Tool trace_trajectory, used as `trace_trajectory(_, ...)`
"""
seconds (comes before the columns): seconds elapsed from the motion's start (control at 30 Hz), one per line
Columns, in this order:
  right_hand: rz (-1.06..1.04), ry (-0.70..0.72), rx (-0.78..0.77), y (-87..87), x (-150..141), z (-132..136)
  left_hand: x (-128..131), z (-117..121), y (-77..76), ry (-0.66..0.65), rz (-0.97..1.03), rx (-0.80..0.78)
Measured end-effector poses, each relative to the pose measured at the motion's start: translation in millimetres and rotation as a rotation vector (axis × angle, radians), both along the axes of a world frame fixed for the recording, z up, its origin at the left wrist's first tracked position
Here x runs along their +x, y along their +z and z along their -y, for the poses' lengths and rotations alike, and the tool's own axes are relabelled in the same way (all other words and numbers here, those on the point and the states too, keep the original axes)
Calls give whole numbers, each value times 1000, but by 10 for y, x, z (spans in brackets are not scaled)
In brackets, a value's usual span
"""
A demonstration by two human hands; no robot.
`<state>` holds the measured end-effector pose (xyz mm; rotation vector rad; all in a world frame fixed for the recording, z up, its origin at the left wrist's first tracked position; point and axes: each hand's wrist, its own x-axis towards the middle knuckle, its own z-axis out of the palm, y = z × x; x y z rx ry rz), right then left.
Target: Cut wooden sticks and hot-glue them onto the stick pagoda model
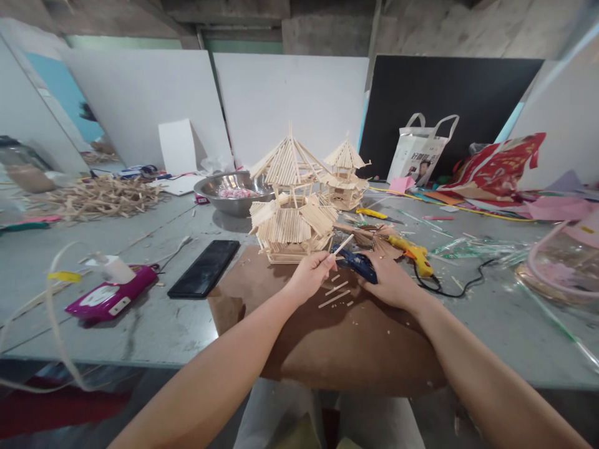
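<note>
My left hand [314, 274] pinches a thin wooden stick [344, 244] that slants up to the right. In my right hand [386, 277] are blue-handled cutters [359, 263], their head close to the stick; whether the jaws touch it I cannot make out. Below my hands, several short cut stick pieces [334, 298] lie on a brown board [299, 330]. Just beyond my left hand stands a pavilion model [292, 218] built of sticks, with a pointed, partly open roof. A second, similar stick pavilion [345, 174] stands behind it to the right.
To the left lie a black phone [204, 269], a purple power strip [112, 293] and a heap of sticks [100, 198]. A metal bowl [234, 193] stands behind. On the right are a yellow glue gun [414, 252] with its cord, a white bag [416, 153] and a clear container [566, 262].
</note>
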<state>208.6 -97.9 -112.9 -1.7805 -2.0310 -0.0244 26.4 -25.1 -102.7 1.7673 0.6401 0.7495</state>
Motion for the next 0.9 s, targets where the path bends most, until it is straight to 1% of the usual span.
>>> trace_trajectory(0.13, 98, -69, -49, -58, 22, -15, -3, -29, -4, 94, -138, 216)
trace_trajectory(0.2, 132, -88, -68, -101, 34, -28, -3, -33, -9, 113, -208, 338)
trace_trajectory(0.27, 142, -82, -78, -127, 36, -37, -2, -29, -16, 112, -271, 426)
trace_trajectory(0.33, 129, -62, -67, -126, 25, -38, 0, -20, -24, 111, -343, 492)
trace_trajectory(0.4, 81, -63, 1, -101, 4, -28, 2, -4, -28, 111, -427, 555)
trace_trajectory(0.5, -36, -96, 157, -50, -36, 1, 4, 27, -25, 102, -556, 640)
trace_trajectory(0.57, -67, -67, 209, -27, -65, 16, 7, 48, -19, 105, -622, 699)
trace_trajectory(0.63, -30, 2, 202, -19, -95, 21, 11, 67, -15, 110, -671, 757)
trace_trajectory(0.7, 29, 21, 169, -20, -124, 19, 17, 80, -12, 109, -713, 799)
trace_trajectory(0.8, 96, -52, 129, -25, -167, 20, 31, 93, -15, 117, -761, 825)
trace_trajectory(0.9, 128, -124, 119, -20, -206, 38, 45, 101, -18, 161, -793, 809)
